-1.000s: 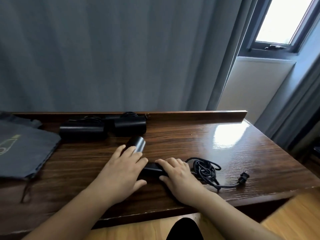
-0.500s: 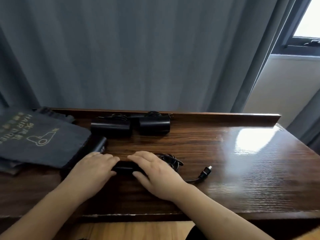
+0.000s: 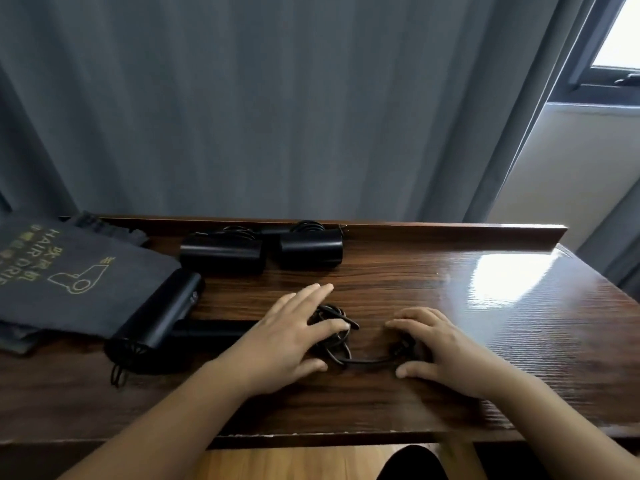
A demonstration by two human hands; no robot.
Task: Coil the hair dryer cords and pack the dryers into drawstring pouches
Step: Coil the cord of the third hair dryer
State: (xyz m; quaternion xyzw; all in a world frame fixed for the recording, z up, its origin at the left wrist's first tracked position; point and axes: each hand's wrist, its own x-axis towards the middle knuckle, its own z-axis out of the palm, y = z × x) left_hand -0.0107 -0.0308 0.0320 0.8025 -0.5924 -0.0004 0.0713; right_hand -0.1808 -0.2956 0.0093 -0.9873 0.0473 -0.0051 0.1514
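At the near edge of the tabletop (image 3: 450,403) both forearms cross onto the wood. The left hand (image 3: 287,336) lies flat with its fingers (image 3: 313,292) straight and slightly spread, palm covering the left part of a loose cord (image 3: 341,344) and the end of the dryer's handle. The right hand (image 3: 446,355) rests just to the right, its fingers (image 3: 412,322) lightly curled over the plug end of the cord; whether they pinch the plug I cannot tell, since it is hidden under them. A short run of cord lies bare between the two hands.

To the left, a dryer (image 3: 162,315) lies on its side, its barrel angled toward the far left and its upper end touching a grey pouch (image 3: 69,271) that overhangs the tabletop's left side.

Farther back, two more black dryers (image 3: 221,252) (image 3: 310,249) sit side by side against the raised back ledge (image 3: 450,232), cords bundled behind them.

The right half of the tabletop is bare glossy wood out to its right corner. Behind hang grey curtains (image 3: 277,105), with a window (image 3: 620,39) at far right.
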